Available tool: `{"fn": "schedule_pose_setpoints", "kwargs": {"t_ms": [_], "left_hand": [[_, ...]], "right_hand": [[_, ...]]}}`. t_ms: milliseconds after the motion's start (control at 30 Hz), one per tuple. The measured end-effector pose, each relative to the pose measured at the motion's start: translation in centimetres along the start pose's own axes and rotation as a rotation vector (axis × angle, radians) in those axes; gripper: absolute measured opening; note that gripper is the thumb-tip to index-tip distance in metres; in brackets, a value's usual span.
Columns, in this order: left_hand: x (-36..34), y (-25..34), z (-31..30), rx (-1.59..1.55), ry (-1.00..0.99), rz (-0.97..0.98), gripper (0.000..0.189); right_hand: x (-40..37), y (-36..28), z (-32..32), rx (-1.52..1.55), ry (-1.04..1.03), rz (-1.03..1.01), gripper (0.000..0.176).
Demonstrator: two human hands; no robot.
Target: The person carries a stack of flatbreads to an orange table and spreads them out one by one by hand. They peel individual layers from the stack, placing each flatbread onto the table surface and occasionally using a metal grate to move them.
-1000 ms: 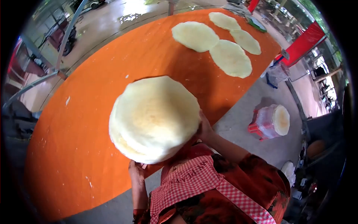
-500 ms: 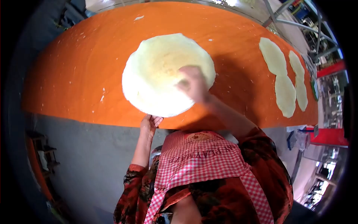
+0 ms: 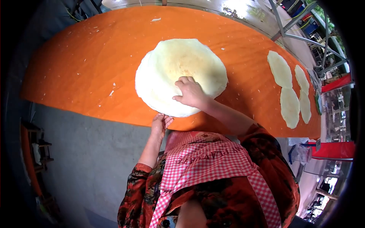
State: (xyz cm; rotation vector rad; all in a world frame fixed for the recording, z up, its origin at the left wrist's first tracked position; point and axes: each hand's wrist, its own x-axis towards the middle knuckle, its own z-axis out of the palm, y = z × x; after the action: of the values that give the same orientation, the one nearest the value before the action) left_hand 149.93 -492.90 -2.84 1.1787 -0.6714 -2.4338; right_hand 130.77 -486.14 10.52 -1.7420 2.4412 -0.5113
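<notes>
A pile of large, thin, round flatbreads (image 3: 163,72) lies on the orange tabletop (image 3: 102,64), pale with a browned patch on the top sheet. The uneven rims suggest more than one sheet. My right hand (image 3: 191,93) rests on the top flatbread near its middle, thumb held apart from the bent fingers. At the rim closest to my body, my left hand (image 3: 162,122) has its fingertips pinched at the flatbread's edge. How much of the edge lies between those fingers is hard to see.
Several long oval flatbread pieces (image 3: 289,106) lie toward the right end of the table. Small white scraps (image 3: 111,93) are scattered over the orange surface. Metal bars (image 3: 291,24) stand beyond the far right edge, and a wooden rack (image 3: 42,152) is at lower left.
My right hand, blurred before, is now sharp and lies flatter on the flatbread. My left hand stays by the near rim. The whole view has shifted slightly.
</notes>
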Motion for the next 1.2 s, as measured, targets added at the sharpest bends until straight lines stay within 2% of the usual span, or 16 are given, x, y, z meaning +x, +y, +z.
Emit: {"fn": "schedule_pose_setpoints", "kwargs": {"t_ms": [400,533,600,633,700,733,833,900,933,967,1000,1033,1067,1100,1167,1200], "left_hand": [[0.5,-0.8,0.1,0.078,0.058,0.053,0.019],[1.6,-1.4,-0.5,0.107,0.053,0.038,0.029],[1.5,-1.3,0.6,0.136,0.034,0.038,0.03],[0.9,-1.2,0.0,0.133,0.054,0.051,0.03],[0.5,-1.0,0.1,0.115,0.062,0.055,0.03],[0.5,-1.0,0.3,0.113,0.07,0.048,0.03],[0.2,-0.6,1.0,0.127,0.08,0.052,0.029],[0.7,-0.9,0.5,0.132,0.073,0.043,0.031],[0.7,-0.8,0.7,0.144,0.093,0.036,0.032],[0.5,-0.4,1.3,0.135,0.088,0.028,0.032],[0.1,-0.2,1.6,0.138,0.082,0.015,0.032],[0.1,-0.1,1.5,0.143,0.108,0.0,0.032],[0.1,0.0,1.5,0.15,0.126,-0.011,0.033],[0.2,0.1,1.7,0.156,0.142,-0.02,0.033],[0.6,-0.4,1.2,0.137,0.127,-0.015,0.033],[0.7,-0.4,0.9,0.131,0.12,-0.01,0.032]], "right_hand": [[2.1,1.2,-1.6,0.078,-0.131,0.115,0.019],[3.5,12.2,-7.1,0.719,0.267,0.411,0.016],[-0.9,20.0,-10.5,1.305,0.673,0.269,0.021],[-3.8,20.8,-15.8,1.029,0.61,0.601,0.023],[-11.5,26.0,-19.1,1.248,0.696,0.336,0.027],[-14.4,25.4,-21.4,1.015,0.85,0.663,0.029],[-24.8,30.5,-20.9,0.825,1.046,0.947,0.04],[-32.2,38.0,-15.6,-0.51,0.841,1.23,0.057],[-32.7,38.1,-13.0,-0.414,0.903,0.934,0.056],[-26.4,29.6,-12.5,0.127,0.774,0.919,0.048],[-24.4,32.6,-4.9,0.959,1.036,0.57,0.038],[-16.8,19.8,-8.4,0.291,0.469,0.422,0.036],[-12.7,15.8,-6.5,0.299,0.318,0.158,0.04],[-9.9,11.9,-3.7,0.352,0.458,-0.02,0.049],[-4.9,4.9,-2.0,0.005,0.084,-0.065,0.075],[-3.3,2.9,-1.6,-0.032,0.038,-0.109,0.066]]}}
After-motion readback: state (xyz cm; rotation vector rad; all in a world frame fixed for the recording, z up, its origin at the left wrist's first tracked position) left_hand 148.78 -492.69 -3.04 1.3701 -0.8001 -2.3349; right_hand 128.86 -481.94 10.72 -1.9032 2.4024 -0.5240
